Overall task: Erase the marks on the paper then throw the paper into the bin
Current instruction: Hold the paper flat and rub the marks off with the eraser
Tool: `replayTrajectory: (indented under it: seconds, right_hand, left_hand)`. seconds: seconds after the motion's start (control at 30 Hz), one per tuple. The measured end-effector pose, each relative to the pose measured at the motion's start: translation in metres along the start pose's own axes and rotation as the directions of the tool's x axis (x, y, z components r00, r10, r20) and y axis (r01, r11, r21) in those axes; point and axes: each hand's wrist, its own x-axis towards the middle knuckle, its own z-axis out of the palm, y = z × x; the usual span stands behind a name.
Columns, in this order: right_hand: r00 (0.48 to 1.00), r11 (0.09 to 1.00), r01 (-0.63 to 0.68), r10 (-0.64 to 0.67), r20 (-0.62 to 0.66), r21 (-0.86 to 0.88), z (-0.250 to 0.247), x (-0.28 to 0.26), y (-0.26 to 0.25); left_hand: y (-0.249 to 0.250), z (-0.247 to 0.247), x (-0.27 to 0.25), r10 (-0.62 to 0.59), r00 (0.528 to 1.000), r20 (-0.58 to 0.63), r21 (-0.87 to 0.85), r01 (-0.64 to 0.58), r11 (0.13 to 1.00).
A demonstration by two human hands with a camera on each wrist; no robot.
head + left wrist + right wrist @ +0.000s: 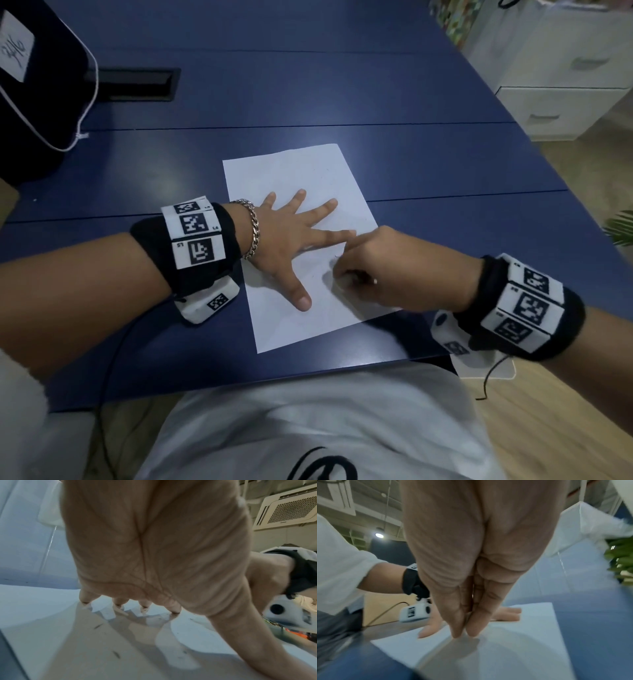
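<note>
Head view: one white sheet of paper point(301, 240) lies flat on the blue table point(308, 85), near the table's near edge and turned a little askew. It is uncreased and almost blank; only faint small dark marks show, close to the right hand. The left hand point(287, 236) lies palm down on the sheet's middle with all five fingers straight and spread, gripping nothing and pressing the sheet to the table. The right hand point(373, 263) sits on the sheet's right part with its fingers bunched down at the paper; something small may be pinched in them, but this view is too blurred to tell. Each wrist wears a black band with white coded squares, and the left wrist also a silver chain bracelet point(251, 228). Far left stands one dark bag point(37, 89) with a white label; what it holds cannot be seen. Far right stands one white drawer unit point(561, 75), with two closed drawers in sight.

Left wrist view: the left hand's point(154, 547) four fingertips point(85, 599) touch the sheet point(34, 608), and a few short dark specks lie on the paper.

Right wrist view: the right hand's point(467, 574) thumb and fingers come together to a point that touches the paper point(530, 635). Whether an eraser sits between them cannot be told. The left hand point(429, 627) lies flat beyond.
</note>
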Motion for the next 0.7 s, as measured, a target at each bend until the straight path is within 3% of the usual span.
replayTrajectory:
  seconds: [0.1,0.27,0.43,0.6,0.7]
  right_hand:
    - [0.994,0.997,0.072,-0.073,0.086,0.024,0.000,-0.005,-0.006]
    - [0.998,0.999,-0.025,0.022,-0.061,-0.045,-0.007,0.006,0.010]
    - [0.992,0.996,0.087,-0.087,0.093,0.003,0.005,-0.008,-0.021]
    - [0.998,0.998,-0.019,0.015,-0.059,-0.067,-0.005,0.011,0.009]
    - [0.997,0.999,0.014,-0.017,-0.081,-0.035,0.005,0.005,-0.011]
  left_hand:
    - [0.001,0.001,0.001,-0.005,1.000,-0.007,0.001,0.005,1.000]
    - [-0.001,0.001,0.001,0.007,1.000,0.001,-0.010,-0.007,1.000]
    - [0.002,0.000,0.001,-0.004,1.000,0.001,0.010,0.004,1.000]
    - [0.001,0.000,0.000,0.004,1.000,0.010,-0.007,-0.004,1.000]
    - [0.002,-0.001,-0.001,-0.001,1.000,0.012,0.000,0.001,1.000]
